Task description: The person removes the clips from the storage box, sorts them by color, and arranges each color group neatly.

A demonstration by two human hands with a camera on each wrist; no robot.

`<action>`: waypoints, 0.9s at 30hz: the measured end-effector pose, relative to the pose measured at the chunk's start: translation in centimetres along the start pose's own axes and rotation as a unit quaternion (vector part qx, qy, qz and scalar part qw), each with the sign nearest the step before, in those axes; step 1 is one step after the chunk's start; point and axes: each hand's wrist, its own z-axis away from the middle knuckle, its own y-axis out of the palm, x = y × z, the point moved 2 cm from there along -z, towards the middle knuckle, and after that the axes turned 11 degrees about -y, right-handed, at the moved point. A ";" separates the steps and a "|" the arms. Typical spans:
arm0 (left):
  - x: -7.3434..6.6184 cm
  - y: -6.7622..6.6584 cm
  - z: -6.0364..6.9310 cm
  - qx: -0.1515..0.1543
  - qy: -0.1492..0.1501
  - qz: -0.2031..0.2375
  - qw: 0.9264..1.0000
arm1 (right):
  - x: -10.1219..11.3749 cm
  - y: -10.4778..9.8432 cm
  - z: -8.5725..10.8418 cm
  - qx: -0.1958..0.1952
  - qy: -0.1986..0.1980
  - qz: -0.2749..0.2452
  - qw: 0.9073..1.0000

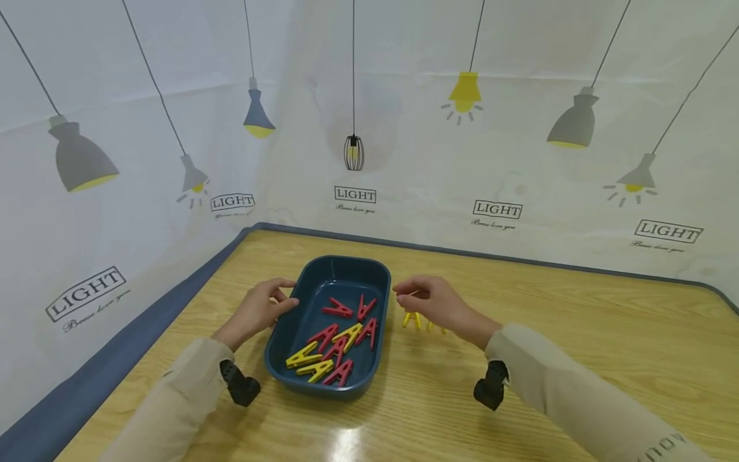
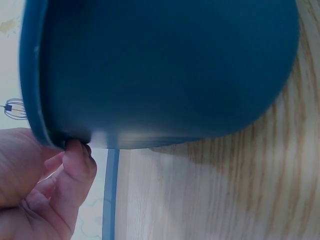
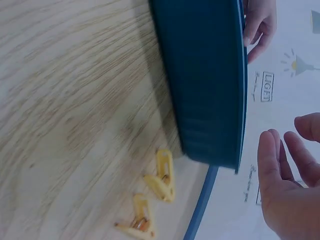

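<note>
A dark blue tray [image 1: 323,389] stands on the wooden table with several red clothespins [image 1: 337,308] and 3 yellow clothespins [image 1: 314,370] lying in it. My left hand [image 1: 260,309] grips the tray's left rim; in the left wrist view its fingers [image 2: 80,165] curl against the outer wall just under the lip. My right hand [image 1: 439,304] hovers beside the right rim with nothing between thumb and fingers, which look relaxed in the right wrist view. Below it, two yellow clothespins lie on the table, a nearer-to-tray one [image 3: 164,176] and another [image 3: 139,220]; the hand partly hides them in the head view.
The wooden table [image 1: 554,321] has a dark blue edge band [image 1: 462,252] at the back. A white curtain [image 1: 416,154] printed with lamps and lettering hangs behind and to the left. Each sleeve carries a small black wrist camera [image 1: 489,387].
</note>
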 end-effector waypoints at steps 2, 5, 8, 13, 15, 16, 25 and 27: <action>0.0 0.0 -0.1 0.000 0.001 -0.001 1.000 | 0.4 0.5 -0.4 0.008 -0.007 -0.006 1.000; -0.1 0.1 -0.1 -0.001 0.004 -0.003 1.000 | 0.8 1.4 -1.1 0.029 -0.023 0.000 0.999; -0.1 0.1 -0.2 0.000 0.007 -0.005 1.000 | 1.0 2.5 -1.6 0.053 -0.032 0.004 0.998; -0.3 0.1 -0.2 0.006 0.009 -0.003 1.000 | 1.0 3.9 -2.5 0.077 -0.041 0.013 0.996; -0.3 0.1 -0.2 0.008 0.010 -0.001 1.000 | 1.0 4.4 -3.0 0.081 -0.045 0.028 0.995; -0.3 0.1 -0.2 0.008 0.010 -0.002 1.000 | 0.9 4.6 -3.2 0.086 -0.048 0.036 0.995; -0.1 0.0 0.0 0.001 0.007 0.000 1.000 | 1.3 6.2 -5.0 0.151 -0.035 0.119 0.981; -0.1 0.1 0.0 0.001 0.009 0.001 1.000 | 1.5 6.3 -5.2 0.166 -0.024 0.132 0.977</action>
